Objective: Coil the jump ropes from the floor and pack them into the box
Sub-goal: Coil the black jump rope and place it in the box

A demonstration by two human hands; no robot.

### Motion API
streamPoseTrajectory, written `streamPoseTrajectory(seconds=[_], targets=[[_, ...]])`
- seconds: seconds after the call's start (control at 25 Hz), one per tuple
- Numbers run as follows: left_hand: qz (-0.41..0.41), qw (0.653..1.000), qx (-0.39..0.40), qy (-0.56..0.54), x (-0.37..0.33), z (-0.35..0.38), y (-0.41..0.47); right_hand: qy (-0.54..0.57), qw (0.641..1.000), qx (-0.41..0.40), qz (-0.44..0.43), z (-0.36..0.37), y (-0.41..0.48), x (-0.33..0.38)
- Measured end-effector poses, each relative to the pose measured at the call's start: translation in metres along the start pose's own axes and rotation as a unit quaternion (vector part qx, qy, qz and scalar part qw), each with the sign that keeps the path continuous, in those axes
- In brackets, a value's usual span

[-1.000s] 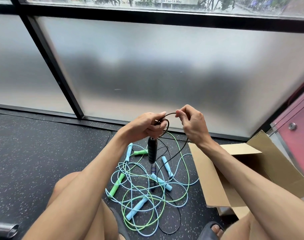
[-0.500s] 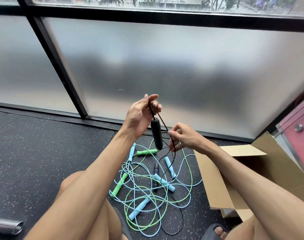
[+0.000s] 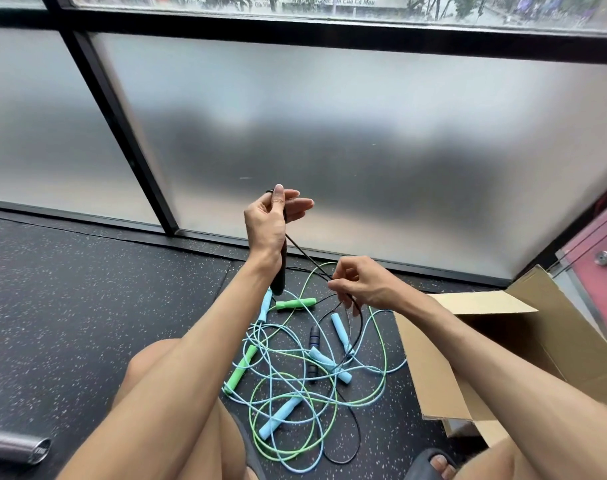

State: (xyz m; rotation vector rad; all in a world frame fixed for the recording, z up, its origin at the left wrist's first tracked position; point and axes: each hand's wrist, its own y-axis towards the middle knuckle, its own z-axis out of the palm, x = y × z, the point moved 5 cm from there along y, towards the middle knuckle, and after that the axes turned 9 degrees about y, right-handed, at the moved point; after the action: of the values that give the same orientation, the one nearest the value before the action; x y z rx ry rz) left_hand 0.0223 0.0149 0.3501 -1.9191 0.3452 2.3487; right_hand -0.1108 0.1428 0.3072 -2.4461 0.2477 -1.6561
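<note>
Fingers (image 3: 297, 204) of the left hand (image 3: 264, 226) held the black rope's handle (image 3: 279, 280); the right hand (image 3: 364, 285) pinched its cord (image 3: 307, 257), left of the box (image 3: 430, 368). Cord trailing into the tangled pile (image 3: 324, 362) beside the box could snag, dragging other ropes up.

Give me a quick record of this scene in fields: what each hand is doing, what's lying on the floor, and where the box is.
Left hand: left hand raised, holding the black foam jump-rope handle, thumb pressed on it
Right hand: right hand lower, pinching the thin black cord that runs from that handle
Floor: tangle of light blue and green jump ropes, with a second black handle among them
Box: brown cardboard box, open, right of the tangle; no rope seen inside
Other: grey metal tube, lower left
</note>
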Motion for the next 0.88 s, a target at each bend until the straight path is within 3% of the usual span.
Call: streamPoseTrajectory(seconds=[0.12,0.2,0.4,0.56,0.88], targets=[[0.035,0.986,0.010,0.163,-0.001,0.000,-0.002,-0.124,0.988,-0.033,-0.082,-0.002,-0.003,0.013],[0.046,0.974,0.035,0.220,0.000,0.003,-0.002,-0.146,0.979,-0.064,-0.129,-0.004,-0.005,0.021],[0.031,0.938,0.191,0.286,0.010,0.021,-0.009,-0.170,0.940,-0.158,-0.251,-0.022,-0.011,0.045],[-0.012,0.903,0.327,0.279,0.016,0.037,-0.028,-0.161,0.923,-0.219,-0.274,-0.032,-0.017,0.054],[-0.141,0.864,0.457,0.156,0.017,0.051,-0.047,-0.050,0.931,-0.273,-0.236,-0.053,-0.015,0.042]])
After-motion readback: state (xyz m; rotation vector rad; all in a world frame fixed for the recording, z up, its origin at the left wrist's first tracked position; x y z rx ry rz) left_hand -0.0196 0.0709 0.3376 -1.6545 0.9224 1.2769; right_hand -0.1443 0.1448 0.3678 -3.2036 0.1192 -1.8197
